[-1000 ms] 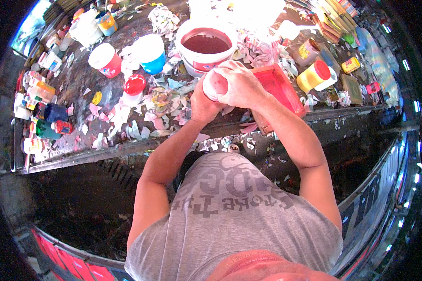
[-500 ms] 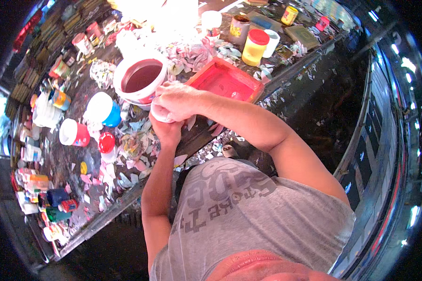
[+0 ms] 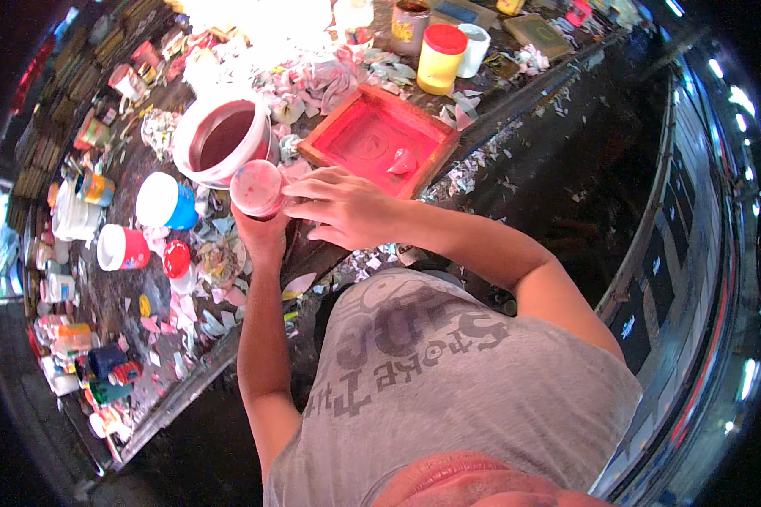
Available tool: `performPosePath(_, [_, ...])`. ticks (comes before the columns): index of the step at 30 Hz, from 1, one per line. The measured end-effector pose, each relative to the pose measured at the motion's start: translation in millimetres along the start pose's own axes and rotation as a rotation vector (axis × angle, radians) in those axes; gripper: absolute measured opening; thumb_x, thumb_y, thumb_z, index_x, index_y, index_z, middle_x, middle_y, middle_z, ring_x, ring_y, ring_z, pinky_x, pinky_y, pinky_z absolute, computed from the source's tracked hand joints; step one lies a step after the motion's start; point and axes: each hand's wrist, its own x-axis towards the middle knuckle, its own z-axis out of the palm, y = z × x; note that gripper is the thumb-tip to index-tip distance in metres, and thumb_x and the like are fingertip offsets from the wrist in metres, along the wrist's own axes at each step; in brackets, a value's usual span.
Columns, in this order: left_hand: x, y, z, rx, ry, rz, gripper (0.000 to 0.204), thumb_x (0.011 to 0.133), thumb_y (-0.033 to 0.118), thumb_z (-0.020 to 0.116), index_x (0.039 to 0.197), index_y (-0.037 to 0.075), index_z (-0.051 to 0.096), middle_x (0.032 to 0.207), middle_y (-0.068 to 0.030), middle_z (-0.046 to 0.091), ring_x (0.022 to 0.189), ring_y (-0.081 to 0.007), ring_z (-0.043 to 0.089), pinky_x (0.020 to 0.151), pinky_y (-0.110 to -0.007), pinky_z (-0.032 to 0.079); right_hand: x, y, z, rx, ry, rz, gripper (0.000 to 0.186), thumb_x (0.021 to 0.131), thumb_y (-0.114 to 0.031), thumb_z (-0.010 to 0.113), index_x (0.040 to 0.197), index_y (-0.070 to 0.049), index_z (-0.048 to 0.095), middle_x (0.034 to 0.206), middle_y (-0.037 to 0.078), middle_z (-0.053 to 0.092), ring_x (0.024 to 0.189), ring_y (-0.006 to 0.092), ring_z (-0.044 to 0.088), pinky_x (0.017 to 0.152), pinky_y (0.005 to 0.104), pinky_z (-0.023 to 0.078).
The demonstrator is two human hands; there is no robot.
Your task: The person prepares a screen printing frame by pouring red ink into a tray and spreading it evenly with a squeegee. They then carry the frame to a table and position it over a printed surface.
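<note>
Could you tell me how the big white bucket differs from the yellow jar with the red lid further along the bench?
The white bucket is wide and open, showing dark red paint inside; the yellow jar is narrow and closed by a red lid. The bucket sits right behind the small pot held by the left hand; the jar stands beyond the red tray. Both stand upright on the littered bench.
</note>
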Motion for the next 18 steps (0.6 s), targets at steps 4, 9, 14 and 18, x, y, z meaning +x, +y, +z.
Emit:
performPosePath(4, [-21,4,-5,0.137,0.094,-0.194,0.105,0.076,0.006,0.102,0.163,-0.003,0.044,0.154,-0.0161,0.062,0.138,-0.0256,0.064,0.119,-0.041,0.052,-50,21,-49,-0.030,0.082,-0.035,0.040,0.087,-0.013,0.088,0.125,-0.009,0.078,0.140,0.010,0.072,0.128,0.0317,0.070,0.110,0.0481,0.057])
performPosePath(9, [-65,13,-17,0.395,0.275,-0.095,0.103,0.083,-0.005,0.093,0.170,-0.001,0.039,0.160,-0.0172,0.059,0.141,-0.0279,0.063,0.120,-0.040,0.050,-113,128,-140,-0.266,0.420,0.290,0.026,0.095,-0.001,0.078,0.121,-0.005,0.078,0.120,0.015,0.079,0.112,0.0337,0.077,0.098,0.0452,0.062])
performPosePath(14, [-91,42,-2,0.626,0.401,0.004,0.046,0.092,-0.004,0.086,0.135,0.003,0.072,0.131,-0.0122,0.073,0.122,-0.0246,0.069,0.105,-0.038,0.056,-188,273,-235,-0.678,0.105,0.848,0.039,0.102,-0.019,0.073,0.139,-0.008,0.073,0.130,0.023,0.077,0.124,0.0437,0.072,0.109,0.0534,0.056])
performPosePath(18, [-91,58,46,0.585,0.361,0.093,0.018,0.095,-0.004,0.084,0.109,0.005,0.077,0.109,-0.0068,0.076,0.102,-0.0200,0.071,0.092,-0.033,0.057,-229,376,-276,-0.739,-0.150,1.051,0.053,0.101,-0.034,0.076,0.142,-0.002,0.070,0.134,0.027,0.075,0.133,0.0452,0.068,0.113,0.0546,0.055])
